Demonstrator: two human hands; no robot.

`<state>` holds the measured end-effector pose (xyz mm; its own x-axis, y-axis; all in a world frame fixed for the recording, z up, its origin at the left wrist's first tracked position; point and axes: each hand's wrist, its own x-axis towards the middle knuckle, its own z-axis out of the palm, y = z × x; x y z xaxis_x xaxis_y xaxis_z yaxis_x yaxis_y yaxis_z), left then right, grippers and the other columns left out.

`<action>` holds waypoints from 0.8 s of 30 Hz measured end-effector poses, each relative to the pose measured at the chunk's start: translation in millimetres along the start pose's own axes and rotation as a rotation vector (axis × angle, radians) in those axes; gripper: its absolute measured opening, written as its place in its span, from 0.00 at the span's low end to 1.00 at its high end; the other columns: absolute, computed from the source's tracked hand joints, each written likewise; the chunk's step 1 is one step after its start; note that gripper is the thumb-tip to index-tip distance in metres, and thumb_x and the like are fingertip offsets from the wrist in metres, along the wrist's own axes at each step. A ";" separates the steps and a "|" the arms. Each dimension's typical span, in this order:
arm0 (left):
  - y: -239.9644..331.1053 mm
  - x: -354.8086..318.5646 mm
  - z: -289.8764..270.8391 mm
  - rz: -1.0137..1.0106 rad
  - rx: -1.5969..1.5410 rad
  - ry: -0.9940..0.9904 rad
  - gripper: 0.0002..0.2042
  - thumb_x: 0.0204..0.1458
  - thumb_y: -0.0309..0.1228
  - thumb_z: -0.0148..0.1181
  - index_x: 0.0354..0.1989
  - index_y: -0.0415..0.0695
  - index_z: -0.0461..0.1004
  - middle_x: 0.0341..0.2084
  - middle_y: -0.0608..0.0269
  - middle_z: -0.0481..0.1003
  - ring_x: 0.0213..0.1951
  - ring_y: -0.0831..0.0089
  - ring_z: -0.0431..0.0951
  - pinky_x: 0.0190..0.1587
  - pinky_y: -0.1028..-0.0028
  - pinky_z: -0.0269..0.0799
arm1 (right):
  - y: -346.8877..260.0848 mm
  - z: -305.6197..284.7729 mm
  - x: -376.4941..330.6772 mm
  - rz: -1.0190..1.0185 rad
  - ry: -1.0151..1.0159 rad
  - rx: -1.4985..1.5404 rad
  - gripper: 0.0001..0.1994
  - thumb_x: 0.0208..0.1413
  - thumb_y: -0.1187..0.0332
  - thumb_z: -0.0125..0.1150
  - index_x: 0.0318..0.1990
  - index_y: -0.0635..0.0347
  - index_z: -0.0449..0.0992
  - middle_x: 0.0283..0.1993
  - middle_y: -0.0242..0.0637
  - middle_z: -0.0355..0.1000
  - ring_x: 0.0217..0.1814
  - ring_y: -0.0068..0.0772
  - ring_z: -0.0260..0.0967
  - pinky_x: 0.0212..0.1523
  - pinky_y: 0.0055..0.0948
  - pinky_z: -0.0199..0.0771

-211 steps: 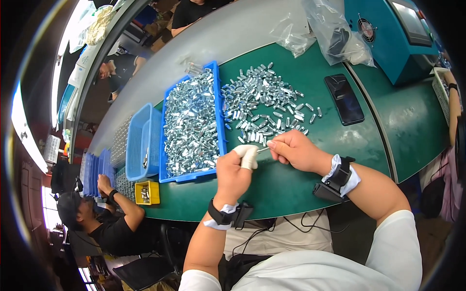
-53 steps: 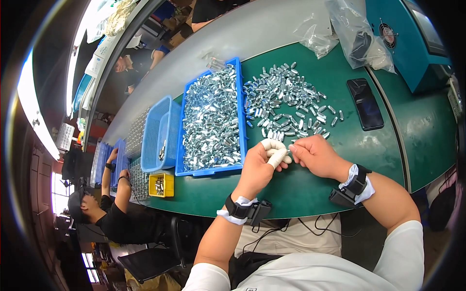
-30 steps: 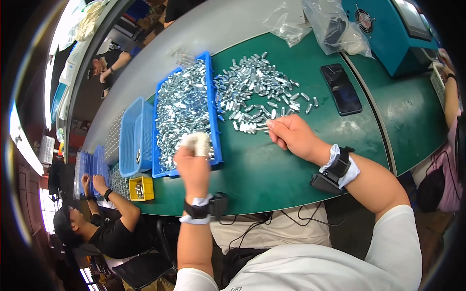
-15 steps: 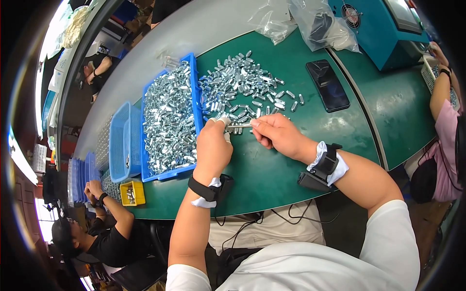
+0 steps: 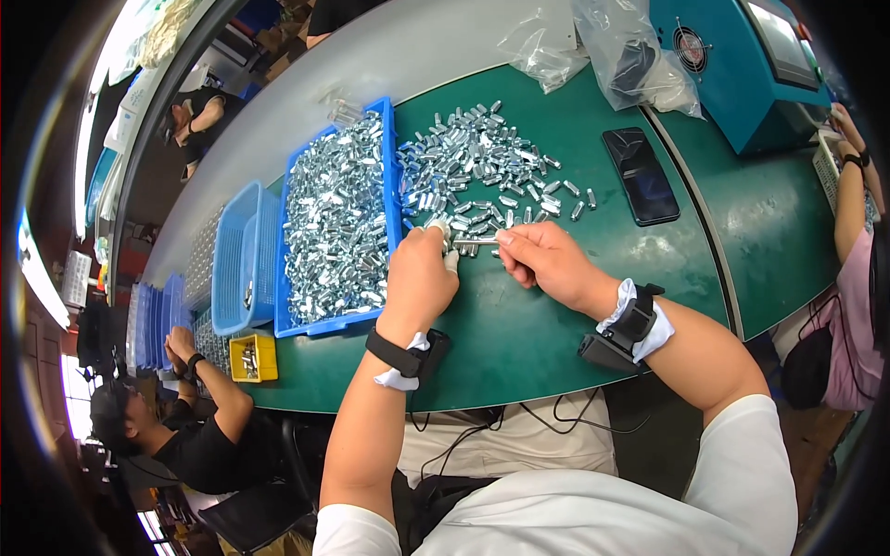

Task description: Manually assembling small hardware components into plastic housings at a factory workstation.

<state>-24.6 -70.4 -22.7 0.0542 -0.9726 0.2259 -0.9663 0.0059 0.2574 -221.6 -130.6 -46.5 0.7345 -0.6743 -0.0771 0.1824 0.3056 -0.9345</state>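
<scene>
My left hand point(image 5: 423, 276) is closed, with pale covers on its fingertips. What those fingers pinch, if anything, is hidden. A thin silvery metal rod point(image 5: 476, 242) runs from the left fingertips across to my right hand point(image 5: 554, 265), which grips its other end between thumb and bent fingers. Both hands hover over the near edge of a loose pile of small shiny metal sleeves point(image 5: 477, 153) on the green tabletop. Just left of my left hand stands a blue tray point(image 5: 390, 167) heaped with the same kind of metal pieces.
Left of the tray are a light-blue basket point(image 5: 232, 278) and a small yellow bin point(image 5: 267, 357). A black phone point(image 5: 642, 176) lies at the right, near clear plastic bags point(image 5: 630, 69) and a teal machine point(image 5: 732, 79). Other people sit at both sides.
The view has shifted slightly, so the table and its contents appear a little farther right. Both hands keep their grip, with the rod still spanning between them.
</scene>
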 end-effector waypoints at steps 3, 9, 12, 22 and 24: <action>-7.4 -1.8 4.3 0.035 0.058 0.030 0.12 0.45 0.20 0.62 0.39 0.40 0.74 0.25 0.55 0.72 0.27 0.63 0.74 0.31 0.68 0.70 | -2.3 -0.7 -1.6 -0.034 0.021 0.007 0.19 0.65 0.59 0.49 0.23 0.58 0.68 0.19 0.25 0.62 0.21 0.15 0.56 0.22 0.20 0.58; 5.5 -23.2 -27.0 -0.146 -0.730 -0.005 0.10 0.53 0.18 0.56 0.43 0.39 0.74 0.31 0.62 0.71 0.30 0.74 0.72 0.34 0.76 0.69 | 2.3 -1.9 1.9 -0.032 -0.002 -0.070 0.19 0.65 0.59 0.48 0.22 0.58 0.68 0.18 0.24 0.62 0.20 0.14 0.56 0.22 0.19 0.58; 8.1 -27.5 -26.8 -0.202 -0.910 -0.038 0.09 0.54 0.18 0.55 0.44 0.39 0.74 0.33 0.65 0.72 0.31 0.77 0.72 0.36 0.78 0.69 | 0.2 -4.4 2.2 -0.022 -0.022 -0.127 0.20 0.66 0.59 0.47 0.22 0.58 0.67 0.19 0.24 0.62 0.21 0.14 0.56 0.23 0.19 0.58; 9.2 -33.8 -34.2 -0.049 -0.785 -0.097 0.08 0.55 0.20 0.58 0.42 0.39 0.77 0.32 0.64 0.76 0.35 0.77 0.75 0.40 0.78 0.71 | -13.2 2.8 -7.2 -0.097 -0.107 -0.508 0.20 0.65 0.61 0.47 0.21 0.61 0.69 0.16 0.26 0.63 0.19 0.14 0.59 0.21 0.20 0.59; 15.2 -34.5 -30.1 -0.193 -1.008 -0.139 0.07 0.56 0.21 0.58 0.42 0.38 0.75 0.30 0.64 0.77 0.33 0.77 0.76 0.39 0.79 0.72 | -10.5 3.5 -8.0 -0.093 -0.109 -0.465 0.19 0.65 0.62 0.47 0.21 0.61 0.70 0.16 0.26 0.64 0.20 0.14 0.60 0.21 0.20 0.60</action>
<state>-33.6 -29.8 1.6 0.0938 -0.9956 0.0034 -0.2814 -0.0233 0.9593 -227.1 -126.1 -34.9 0.7976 -0.6025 0.0278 -0.0424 -0.1019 -0.9939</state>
